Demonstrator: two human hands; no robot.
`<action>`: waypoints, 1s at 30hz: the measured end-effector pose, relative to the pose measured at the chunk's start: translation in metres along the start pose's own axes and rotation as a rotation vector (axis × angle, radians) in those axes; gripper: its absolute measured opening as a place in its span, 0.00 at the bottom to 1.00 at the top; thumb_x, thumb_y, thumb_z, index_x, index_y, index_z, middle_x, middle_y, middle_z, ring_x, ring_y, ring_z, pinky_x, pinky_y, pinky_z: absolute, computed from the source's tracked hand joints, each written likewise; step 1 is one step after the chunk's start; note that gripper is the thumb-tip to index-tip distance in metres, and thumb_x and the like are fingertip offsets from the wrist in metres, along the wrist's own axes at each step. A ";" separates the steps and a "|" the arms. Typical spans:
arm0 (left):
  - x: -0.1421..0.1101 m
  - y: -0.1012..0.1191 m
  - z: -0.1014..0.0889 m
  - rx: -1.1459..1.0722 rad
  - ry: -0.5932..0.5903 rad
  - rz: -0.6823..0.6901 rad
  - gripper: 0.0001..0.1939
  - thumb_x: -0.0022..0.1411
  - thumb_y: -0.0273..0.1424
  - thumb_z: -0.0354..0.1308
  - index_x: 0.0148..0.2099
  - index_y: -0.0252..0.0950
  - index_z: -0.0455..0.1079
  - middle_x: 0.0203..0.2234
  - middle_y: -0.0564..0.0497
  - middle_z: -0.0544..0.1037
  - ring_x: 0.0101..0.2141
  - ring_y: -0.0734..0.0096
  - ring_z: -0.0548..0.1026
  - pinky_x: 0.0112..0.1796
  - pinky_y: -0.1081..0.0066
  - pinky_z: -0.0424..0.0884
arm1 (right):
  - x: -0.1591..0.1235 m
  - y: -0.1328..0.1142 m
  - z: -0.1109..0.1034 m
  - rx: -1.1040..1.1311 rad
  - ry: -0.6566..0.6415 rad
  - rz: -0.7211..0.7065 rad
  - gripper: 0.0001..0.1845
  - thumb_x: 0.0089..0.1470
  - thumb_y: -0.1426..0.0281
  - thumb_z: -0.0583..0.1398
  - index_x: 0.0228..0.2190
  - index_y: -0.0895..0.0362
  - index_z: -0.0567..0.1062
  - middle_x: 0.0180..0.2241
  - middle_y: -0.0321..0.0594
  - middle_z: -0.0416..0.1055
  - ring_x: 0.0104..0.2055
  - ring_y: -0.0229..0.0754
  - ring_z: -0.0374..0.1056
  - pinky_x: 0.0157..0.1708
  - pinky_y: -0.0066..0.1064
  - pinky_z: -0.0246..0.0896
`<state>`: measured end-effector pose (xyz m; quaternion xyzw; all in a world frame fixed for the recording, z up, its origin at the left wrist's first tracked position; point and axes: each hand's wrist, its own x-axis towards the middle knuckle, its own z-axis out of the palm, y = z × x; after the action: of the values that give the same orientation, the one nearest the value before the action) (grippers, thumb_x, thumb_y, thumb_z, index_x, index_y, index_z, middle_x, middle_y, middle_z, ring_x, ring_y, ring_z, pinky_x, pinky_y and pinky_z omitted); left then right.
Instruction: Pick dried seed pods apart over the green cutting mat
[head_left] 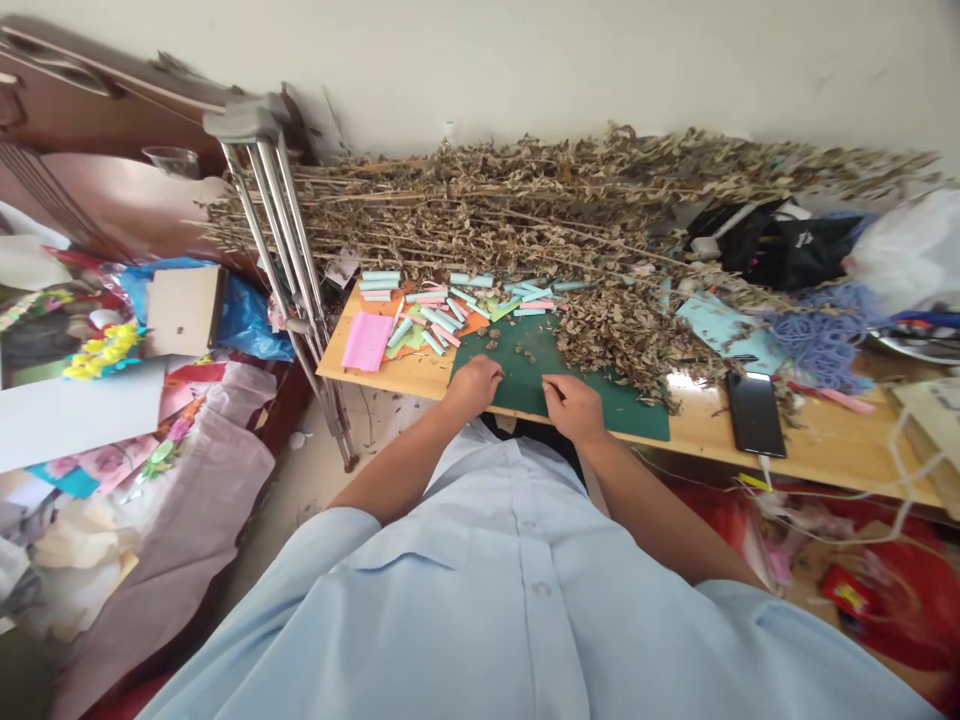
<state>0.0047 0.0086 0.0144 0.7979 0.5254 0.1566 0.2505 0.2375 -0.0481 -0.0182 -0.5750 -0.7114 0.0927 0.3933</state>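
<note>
Two bare hands here, both at the near edge of one green mat (523,378) on one table (697,432): the left hand (474,388) with its fingers curled in, the right hand (574,405) bent just as narrow, thumb against fingers, the pair apart with bare mat between. Whether either pinches anything, I cannot tell. Just beyond them, a few small brown clumps (492,345) sit on the mat; one heap of dry leaves (622,340) covers its right far side. Left of that, paper rolls (439,318) in blue and pink, well over a dozen, too jumbled for an exact count, and one pink sheet (367,341) beside them. Over on the right, one phone (756,415), screen dark, one white cable (765,470) plugged in. Leafy stalks (465,220) pile along the back, beyond counting. Any lettering? One black bag (821,245) carries a small white mark, too small to read surely.
</note>
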 end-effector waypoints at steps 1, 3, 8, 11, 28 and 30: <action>-0.001 -0.001 0.000 -0.017 0.014 -0.013 0.10 0.69 0.29 0.55 0.45 0.37 0.79 0.44 0.44 0.78 0.47 0.62 0.76 0.51 0.65 0.73 | 0.002 -0.003 0.000 -0.019 -0.011 0.002 0.12 0.64 0.68 0.57 0.41 0.54 0.82 0.41 0.44 0.82 0.43 0.47 0.78 0.46 0.39 0.74; -0.004 -0.004 -0.005 -0.076 0.061 -0.046 0.09 0.67 0.29 0.57 0.44 0.36 0.79 0.42 0.44 0.79 0.46 0.63 0.77 0.51 0.65 0.73 | 0.004 -0.007 0.000 -0.043 -0.025 0.000 0.13 0.64 0.69 0.56 0.43 0.54 0.82 0.42 0.44 0.82 0.46 0.48 0.77 0.50 0.41 0.73; -0.018 -0.017 -0.023 -0.221 0.169 -0.120 0.07 0.64 0.27 0.59 0.41 0.37 0.79 0.39 0.47 0.81 0.42 0.64 0.77 0.48 0.65 0.73 | -0.017 -0.016 -0.006 -0.159 -0.144 -0.015 0.21 0.68 0.64 0.54 0.54 0.61 0.77 0.59 0.54 0.73 0.66 0.55 0.65 0.64 0.51 0.61; -0.030 -0.023 -0.026 -0.273 0.212 -0.196 0.06 0.63 0.28 0.61 0.40 0.37 0.79 0.38 0.48 0.81 0.40 0.65 0.77 0.45 0.65 0.72 | -0.038 -0.028 -0.006 -0.277 -0.317 -0.003 0.34 0.68 0.57 0.54 0.65 0.67 0.64 0.70 0.61 0.55 0.74 0.61 0.48 0.69 0.58 0.50; -0.023 -0.023 -0.034 -0.363 0.235 -0.260 0.05 0.61 0.28 0.62 0.38 0.35 0.78 0.34 0.48 0.81 0.36 0.66 0.76 0.43 0.65 0.72 | 0.000 -0.065 0.041 -0.196 -0.627 -0.211 0.41 0.68 0.52 0.54 0.71 0.62 0.54 0.74 0.56 0.42 0.77 0.57 0.35 0.74 0.54 0.36; -0.025 -0.027 -0.034 -0.378 0.228 -0.263 0.05 0.61 0.28 0.61 0.37 0.35 0.78 0.32 0.49 0.81 0.34 0.67 0.76 0.41 0.66 0.72 | -0.001 -0.065 0.043 -0.175 -0.656 -0.290 0.37 0.68 0.53 0.55 0.71 0.57 0.56 0.74 0.52 0.42 0.77 0.57 0.36 0.74 0.54 0.37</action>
<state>-0.0429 0.0025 0.0277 0.6390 0.6107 0.3071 0.3526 0.1607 -0.0567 -0.0095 -0.4394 -0.8789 0.1546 0.1026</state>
